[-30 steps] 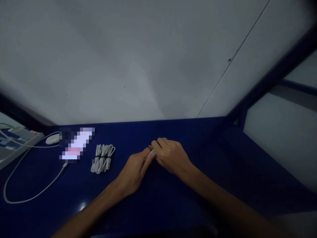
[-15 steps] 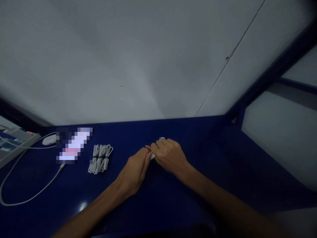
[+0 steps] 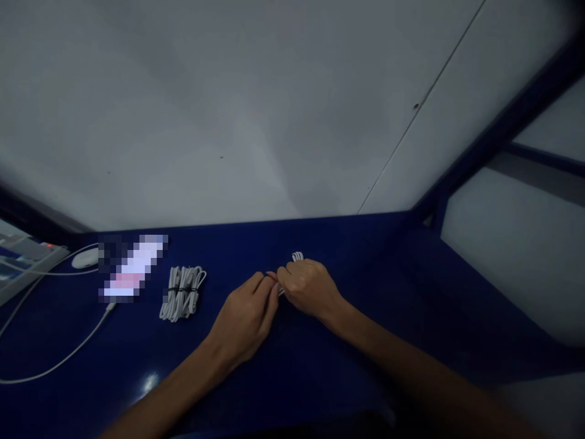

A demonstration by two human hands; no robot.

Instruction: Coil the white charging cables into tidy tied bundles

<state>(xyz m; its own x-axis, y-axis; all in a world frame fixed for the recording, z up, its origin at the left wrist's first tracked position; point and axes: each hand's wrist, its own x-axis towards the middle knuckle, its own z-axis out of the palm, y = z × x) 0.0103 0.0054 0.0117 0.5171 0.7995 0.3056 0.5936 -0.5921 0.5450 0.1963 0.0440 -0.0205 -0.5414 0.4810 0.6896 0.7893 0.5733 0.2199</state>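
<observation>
A coiled white cable (image 3: 297,256) is mostly hidden under my fingers; its loops stick out past the far side of my right hand, and a small part shows between the hands. My right hand (image 3: 307,286) is closed around this coil. Against it, my left hand (image 3: 244,314) is closed too, its fingertips pinched at the coil's near left side. What exactly the left fingertips pinch is covered. To the left, several white cable bundles (image 3: 183,294), each bound with a black tie, lie side by side on the blue table (image 3: 283,390).
A phone with a lit, pixelated screen (image 3: 137,268) lies at the left, a white charging cable (image 3: 86,341) plugged into its near end. Beside it are a white rounded device (image 3: 85,258) and a pale tray (image 3: 31,274). A grey wall (image 3: 219,110) rises behind the table.
My hands stay together on the cable coil, with small finger movements. More of the coil's loops now show beyond my right hand. The whole view has shifted slightly.
</observation>
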